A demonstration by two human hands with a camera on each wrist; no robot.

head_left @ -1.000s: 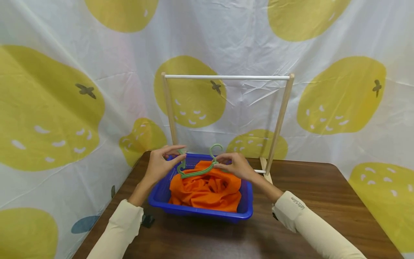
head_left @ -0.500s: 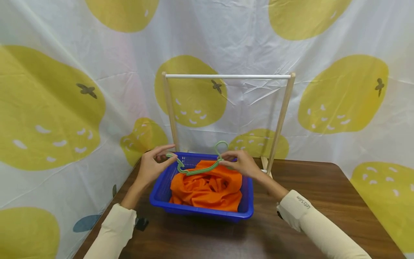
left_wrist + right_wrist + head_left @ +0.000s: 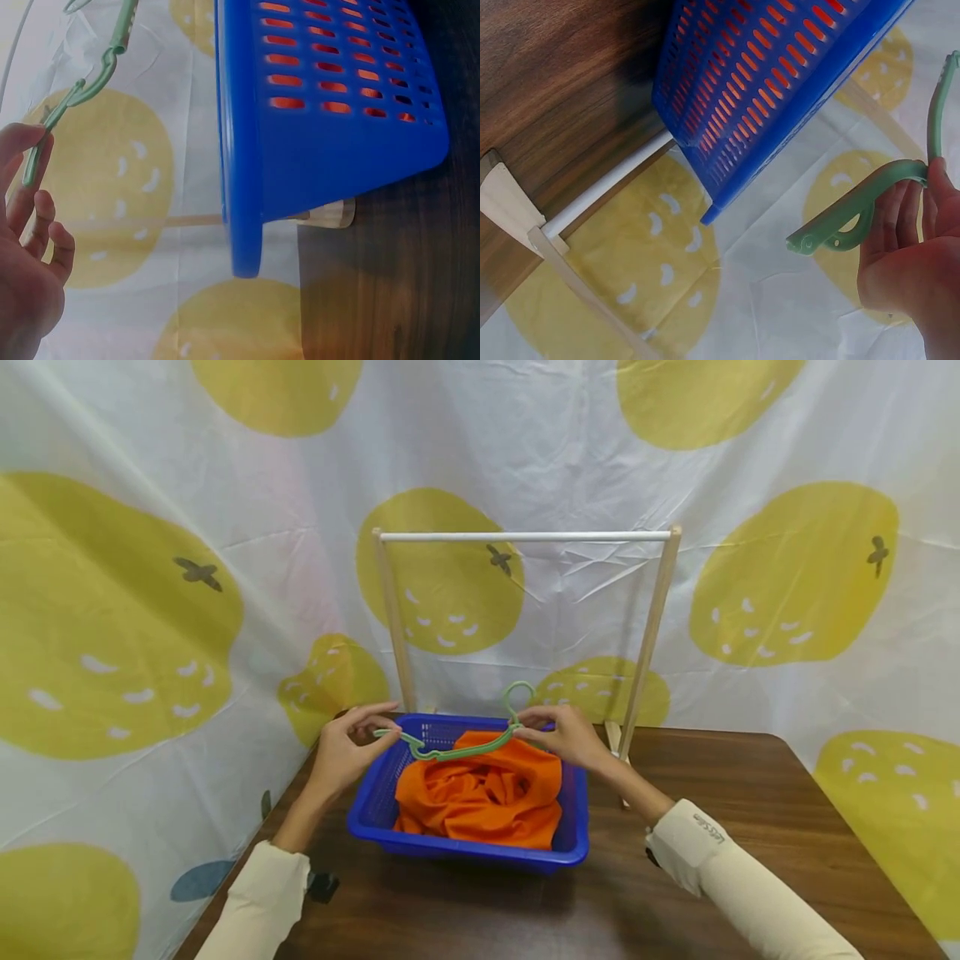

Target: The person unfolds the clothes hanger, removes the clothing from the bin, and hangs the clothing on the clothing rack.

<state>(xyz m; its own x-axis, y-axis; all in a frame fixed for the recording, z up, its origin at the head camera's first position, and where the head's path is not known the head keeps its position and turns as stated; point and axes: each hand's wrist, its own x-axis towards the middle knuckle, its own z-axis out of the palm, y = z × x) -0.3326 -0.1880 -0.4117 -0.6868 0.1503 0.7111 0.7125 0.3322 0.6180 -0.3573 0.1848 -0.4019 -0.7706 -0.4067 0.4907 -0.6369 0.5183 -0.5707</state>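
Above the basket, a green plastic clothes hanger (image 3: 471,750) spans between both hands. My left hand (image 3: 341,756) pinches its left end between thumb and fingertip. In the left wrist view, that end piece meets the rest of the hanger (image 3: 96,86) at a bend. My right hand (image 3: 567,739) holds the hanger at the base of its hook, which points up. From the right wrist camera, one arm of the hanger (image 3: 844,210) projects out from the fingers. Beneath lies an orange cloth (image 3: 480,802), bunched up inside a blue plastic basket (image 3: 468,850).
Behind the basket stands a rack with wooden posts (image 3: 654,627) and a white top rail (image 3: 525,537). All this sits on a dark brown wooden table (image 3: 720,827). A white curtain with yellow fruit prints hangs behind. A small black object (image 3: 322,887) is near the left cuff.
My left hand has moved left and slightly down, and the hanger's left end has swung outward from upright to nearly level. My right hand has shifted a little right and up with the hook.
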